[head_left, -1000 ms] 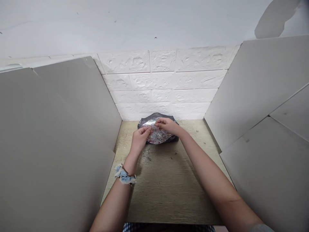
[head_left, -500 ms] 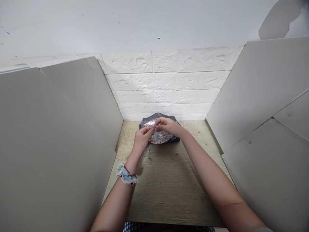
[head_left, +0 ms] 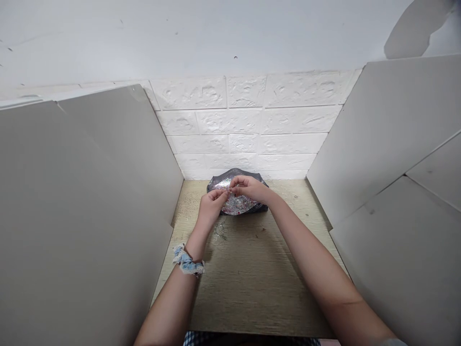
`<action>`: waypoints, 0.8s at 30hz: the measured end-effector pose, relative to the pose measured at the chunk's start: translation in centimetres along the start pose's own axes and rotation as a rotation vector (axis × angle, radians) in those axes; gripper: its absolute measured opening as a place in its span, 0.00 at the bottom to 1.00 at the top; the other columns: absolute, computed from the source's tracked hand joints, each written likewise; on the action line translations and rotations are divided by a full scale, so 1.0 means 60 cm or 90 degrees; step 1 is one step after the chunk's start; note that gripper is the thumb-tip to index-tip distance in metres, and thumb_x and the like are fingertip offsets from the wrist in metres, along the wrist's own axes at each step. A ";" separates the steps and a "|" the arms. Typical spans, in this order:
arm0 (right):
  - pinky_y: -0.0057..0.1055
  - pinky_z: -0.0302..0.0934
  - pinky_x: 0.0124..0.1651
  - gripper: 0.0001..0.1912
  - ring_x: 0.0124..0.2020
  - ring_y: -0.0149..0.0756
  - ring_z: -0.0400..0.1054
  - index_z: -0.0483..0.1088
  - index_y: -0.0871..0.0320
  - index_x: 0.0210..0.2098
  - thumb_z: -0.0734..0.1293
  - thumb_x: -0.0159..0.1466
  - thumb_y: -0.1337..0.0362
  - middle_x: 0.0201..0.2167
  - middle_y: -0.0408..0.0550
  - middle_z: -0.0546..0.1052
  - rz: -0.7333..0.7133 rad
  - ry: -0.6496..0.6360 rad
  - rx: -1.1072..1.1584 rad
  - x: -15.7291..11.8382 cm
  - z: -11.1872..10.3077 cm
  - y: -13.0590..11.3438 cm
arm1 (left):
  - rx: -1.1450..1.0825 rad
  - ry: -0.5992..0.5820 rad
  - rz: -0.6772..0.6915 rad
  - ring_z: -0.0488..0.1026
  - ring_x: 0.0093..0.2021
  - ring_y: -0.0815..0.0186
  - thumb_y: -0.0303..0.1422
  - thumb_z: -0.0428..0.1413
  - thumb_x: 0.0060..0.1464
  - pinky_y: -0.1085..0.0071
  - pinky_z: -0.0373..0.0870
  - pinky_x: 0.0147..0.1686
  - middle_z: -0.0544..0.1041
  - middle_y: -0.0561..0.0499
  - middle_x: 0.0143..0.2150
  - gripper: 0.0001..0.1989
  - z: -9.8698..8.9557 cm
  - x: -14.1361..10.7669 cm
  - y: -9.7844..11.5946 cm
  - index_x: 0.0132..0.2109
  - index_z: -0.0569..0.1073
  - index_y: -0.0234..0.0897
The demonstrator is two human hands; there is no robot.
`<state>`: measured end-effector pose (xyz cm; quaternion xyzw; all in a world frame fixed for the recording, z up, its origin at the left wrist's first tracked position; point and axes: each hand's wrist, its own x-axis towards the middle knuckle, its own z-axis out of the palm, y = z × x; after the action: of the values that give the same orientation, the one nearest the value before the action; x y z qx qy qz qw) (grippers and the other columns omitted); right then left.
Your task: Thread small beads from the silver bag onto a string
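Note:
A dark bag (head_left: 237, 206) with a shiny silvery inside lies at the back of the wooden table, opened wide and holding many small, glittery, multicoloured pieces. Above it, my left hand (head_left: 213, 202) pinches with thumb and forefinger at something too small to make out. Its fingertips nearly meet those of my right hand (head_left: 250, 188), which also pinches over the bag's contents. A light blue and white scrunchie (head_left: 188, 260) is round my left wrist.
Grey panels stand on the left (head_left: 108, 192) and right (head_left: 360, 144) of the wooden table (head_left: 259, 278). Behind the bag rises a white brick-patterned wall (head_left: 245, 120). Small specks lie on the tabletop.

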<state>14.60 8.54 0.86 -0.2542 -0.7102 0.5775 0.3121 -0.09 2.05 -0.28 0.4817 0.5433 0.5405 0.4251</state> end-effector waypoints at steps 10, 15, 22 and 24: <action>0.26 0.57 0.36 0.10 0.31 0.26 0.62 0.64 0.62 0.33 0.65 0.54 0.62 0.30 0.44 0.68 -0.008 -0.001 -0.009 -0.002 -0.003 -0.001 | 0.004 -0.003 -0.006 0.59 0.22 0.74 0.42 0.58 0.38 0.77 0.53 0.22 0.68 0.54 0.21 0.16 -0.002 0.001 -0.002 0.28 0.73 0.31; 0.26 0.58 0.35 0.09 0.31 0.26 0.62 0.64 0.62 0.32 0.65 0.53 0.63 0.30 0.44 0.68 -0.012 -0.004 -0.004 -0.001 -0.003 0.001 | 0.007 -0.001 -0.003 0.57 0.21 0.75 0.41 0.58 0.39 0.77 0.52 0.21 0.67 0.55 0.20 0.15 -0.001 0.000 0.000 0.27 0.73 0.31; 0.26 0.58 0.35 0.11 0.31 0.26 0.63 0.64 0.62 0.33 0.65 0.53 0.62 0.30 0.44 0.68 0.003 -0.009 -0.013 0.001 -0.002 0.005 | 0.010 -0.006 -0.007 0.59 0.23 0.74 0.40 0.58 0.39 0.77 0.53 0.23 0.68 0.54 0.22 0.14 0.000 -0.001 0.003 0.28 0.73 0.30; 0.26 0.58 0.35 0.11 0.31 0.26 0.62 0.64 0.62 0.33 0.65 0.53 0.61 0.30 0.44 0.68 -0.004 -0.006 -0.013 0.001 -0.002 0.006 | 0.009 -0.008 -0.009 0.59 0.23 0.74 0.40 0.58 0.39 0.77 0.53 0.23 0.68 0.54 0.22 0.15 0.000 -0.001 0.003 0.28 0.73 0.30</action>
<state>14.65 8.76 0.53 -0.2525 -0.7182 0.5704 0.3083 -0.06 1.96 -0.11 0.4842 0.5480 0.5304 0.4289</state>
